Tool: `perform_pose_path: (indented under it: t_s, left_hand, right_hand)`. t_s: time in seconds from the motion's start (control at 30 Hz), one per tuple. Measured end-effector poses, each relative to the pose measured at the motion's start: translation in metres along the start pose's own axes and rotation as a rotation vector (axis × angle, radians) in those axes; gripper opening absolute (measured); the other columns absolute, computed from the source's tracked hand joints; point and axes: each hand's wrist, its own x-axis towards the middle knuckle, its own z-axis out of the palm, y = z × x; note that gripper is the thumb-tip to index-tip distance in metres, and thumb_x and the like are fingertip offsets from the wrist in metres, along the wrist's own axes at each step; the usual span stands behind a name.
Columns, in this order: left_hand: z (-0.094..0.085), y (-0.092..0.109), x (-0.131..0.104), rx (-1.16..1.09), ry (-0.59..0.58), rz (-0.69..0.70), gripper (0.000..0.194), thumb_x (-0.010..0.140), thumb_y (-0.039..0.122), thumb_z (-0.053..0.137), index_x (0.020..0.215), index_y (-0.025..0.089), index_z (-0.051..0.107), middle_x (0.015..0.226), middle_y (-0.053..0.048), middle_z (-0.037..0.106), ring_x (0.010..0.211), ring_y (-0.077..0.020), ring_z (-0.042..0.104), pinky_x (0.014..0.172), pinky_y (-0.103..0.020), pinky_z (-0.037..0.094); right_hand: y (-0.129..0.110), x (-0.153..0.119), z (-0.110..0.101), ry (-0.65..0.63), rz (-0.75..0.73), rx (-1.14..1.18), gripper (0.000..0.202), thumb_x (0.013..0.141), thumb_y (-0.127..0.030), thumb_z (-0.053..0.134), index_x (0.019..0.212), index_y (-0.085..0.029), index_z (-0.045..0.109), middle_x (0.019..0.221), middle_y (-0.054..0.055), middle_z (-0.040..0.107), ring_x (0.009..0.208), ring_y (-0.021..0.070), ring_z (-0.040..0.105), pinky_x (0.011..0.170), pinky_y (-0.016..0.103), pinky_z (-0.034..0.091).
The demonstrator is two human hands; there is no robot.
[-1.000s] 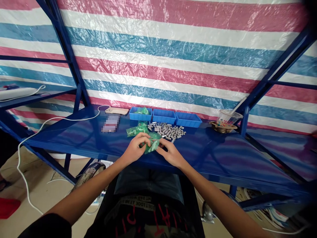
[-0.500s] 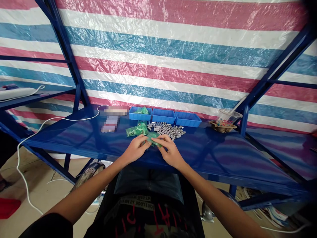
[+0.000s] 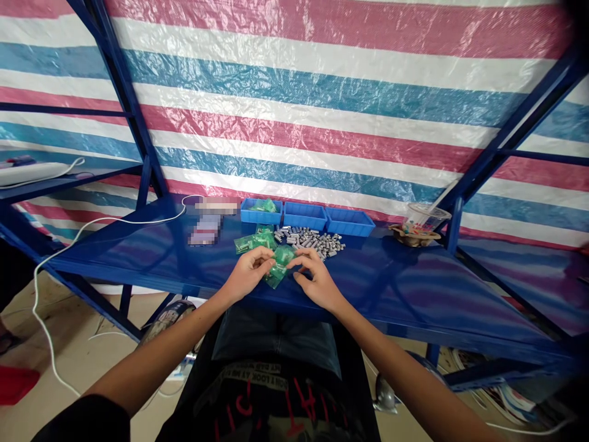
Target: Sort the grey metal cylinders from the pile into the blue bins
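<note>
A small green plastic bag (image 3: 278, 268) hangs between my hands, just above the table's front part. My left hand (image 3: 248, 273) pinches the bag's left edge between thumb and fingers. On the other side, my right hand (image 3: 315, 279) has thumb and forefinger apart, with the fingertips at the bag's right edge. Whether they touch it is hard to make out. More green bags (image 3: 248, 243) with small parts inside lie just beyond my left hand. Past the right one spreads a pile of short metal cylinders (image 3: 310, 239).
Three blue bins stand in a row at the back: the left bin (image 3: 261, 217) contains green bags, beside a middle bin (image 3: 304, 224) and a right bin (image 3: 350, 229). A plastic cup (image 3: 426, 218) is at the right. A white cable (image 3: 115, 220) crosses the blue table (image 3: 405, 282) at left.
The green bag has swung lower and now shows more fully between my hands. My right thumb and forefinger have parted from their pinch on it, while my left hand has shifted slightly left.
</note>
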Motion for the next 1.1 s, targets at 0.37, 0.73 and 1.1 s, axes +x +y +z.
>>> perform_pose_path:
  t_s: [0.37, 0.73, 1.1]
  left_hand:
    - [0.002, 0.009, -0.006, 0.352, -0.035, 0.204, 0.022, 0.078, 0.008, 0.046, 0.078, 0.019, 0.066, 0.107, -0.008, 0.05, 0.098, -0.0189, 0.054, 0.071, -0.026, 0.046]
    - [0.0, 0.017, -0.006, 0.219, -0.1, 0.126, 0.027, 0.086, 0.037, 0.05, 0.079, 0.017, 0.066, 0.083, -0.004, 0.054, 0.078, -0.0174, 0.054, 0.075, -0.029, 0.044]
    - [-0.028, 0.006, 0.067, 0.312, 0.183, -0.062, 0.029, 0.084, 0.038, 0.05, 0.095, 0.014, 0.06, 0.079, -0.004, 0.065, 0.069, -0.0167, 0.059, 0.062, -0.026, 0.045]
  right_hand:
    - [0.0, -0.001, -0.002, -0.071, 0.066, 0.098, 0.041, 0.091, -0.048, 0.039, 0.068, -0.019, 0.056, 0.067, 0.0, 0.052, 0.066, 0.0148, 0.052, 0.064, 0.027, 0.044]
    - [0.002, -0.002, 0.0, 0.14, -0.064, 0.013, 0.02, 0.085, -0.027, 0.051, 0.095, -0.023, 0.067, 0.089, 0.006, 0.06, 0.074, 0.0169, 0.056, 0.065, 0.03, 0.046]
    - [-0.005, -0.008, 0.004, -0.005, -0.208, -0.341, 0.043, 0.089, -0.023, 0.045, 0.132, -0.026, 0.046, 0.098, 0.008, 0.058, 0.092, 0.0222, 0.055, 0.08, 0.037, 0.048]
